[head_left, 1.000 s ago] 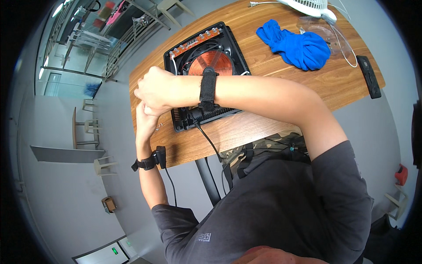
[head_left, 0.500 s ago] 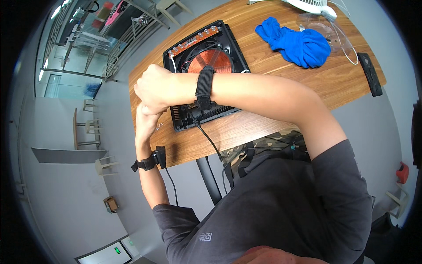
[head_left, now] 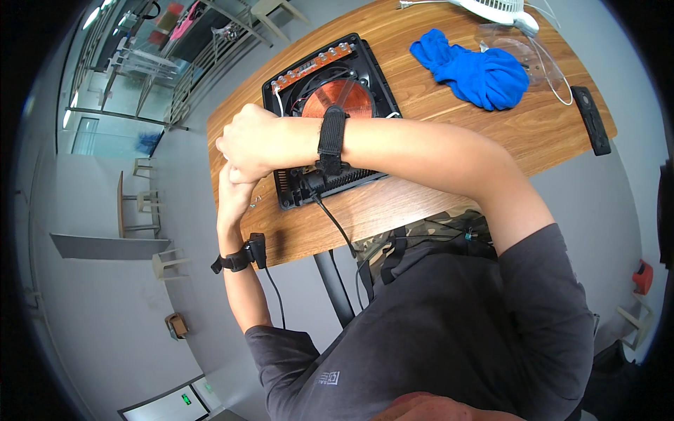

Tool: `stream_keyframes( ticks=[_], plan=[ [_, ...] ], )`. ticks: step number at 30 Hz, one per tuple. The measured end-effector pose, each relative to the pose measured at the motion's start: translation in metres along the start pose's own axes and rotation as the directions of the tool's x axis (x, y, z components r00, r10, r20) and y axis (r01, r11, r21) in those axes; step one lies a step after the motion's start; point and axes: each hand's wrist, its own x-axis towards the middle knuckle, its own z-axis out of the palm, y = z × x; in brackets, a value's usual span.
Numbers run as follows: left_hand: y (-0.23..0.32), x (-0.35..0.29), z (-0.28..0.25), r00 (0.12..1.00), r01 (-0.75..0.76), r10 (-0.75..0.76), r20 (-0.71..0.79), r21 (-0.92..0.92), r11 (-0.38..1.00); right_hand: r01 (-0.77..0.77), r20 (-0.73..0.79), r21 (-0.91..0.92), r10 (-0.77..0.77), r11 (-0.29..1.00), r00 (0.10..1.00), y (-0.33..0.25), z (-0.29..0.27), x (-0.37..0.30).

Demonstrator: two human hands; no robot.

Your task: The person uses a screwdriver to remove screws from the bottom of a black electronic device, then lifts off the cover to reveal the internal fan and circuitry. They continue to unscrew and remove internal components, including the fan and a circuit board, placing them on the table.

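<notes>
An opened induction cooker (head_left: 365, 52) lies on the wooden table, its black shell holding a round copper coil (head_left: 344, 98) and an orange circuit strip (head_left: 312, 67) with small metal parts. My right forearm crosses over its near half. At the cooker's left edge my right hand (head_left: 251, 140) is closed, fingers curled. Just below, and touching it, my left hand (head_left: 235, 193) reaches up, its fingers bent and partly hidden by the right. Whatever either hand grips is hidden. Tiny bits (head_left: 255, 202) lie on the wood beside my left hand.
A crumpled blue cloth (head_left: 484, 77) lies to the right. Behind it are a clear plastic piece (head_left: 544, 59) and a white fan (head_left: 498, 10) with a cord. A black bar (head_left: 591, 121) rests at the right table edge. A black cable (head_left: 333, 221) runs from the cooker over the near edge.
Almost nothing differs. Both hands stay together at the cooker's left edge, and the whole view has shifted very slightly.
</notes>
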Motion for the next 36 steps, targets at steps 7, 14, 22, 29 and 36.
stream_keyframes(
  ticks=[7,14,22,29,36],
  plan=[
    [0.005,0.004,0.013,0.993,-0.062,0.073,-0.097,0.114,0.992,0.004,-0.194,-0.017,-0.007,1.0,0.981,0.0,0.015,0.002],
    [0.005,-0.003,0.004,0.998,0.036,-0.038,-0.04,-0.042,0.998,-0.033,-0.078,0.069,0.039,0.997,0.996,0.001,0.011,-0.005],
    [-0.001,-0.001,0.01,0.994,-0.02,0.02,-0.108,0.004,1.0,0.028,-0.261,0.123,0.005,0.992,0.965,0.007,0.024,-0.01],
    [-0.005,0.003,0.012,0.994,-0.029,0.032,-0.102,0.036,0.999,0.014,-0.284,0.188,0.041,0.982,0.958,0.008,0.038,-0.01],
    [0.001,0.0,0.008,0.998,-0.016,0.015,-0.056,-0.011,1.0,-0.007,-0.372,0.134,0.057,0.991,0.926,0.009,0.039,-0.014]
  ],
)
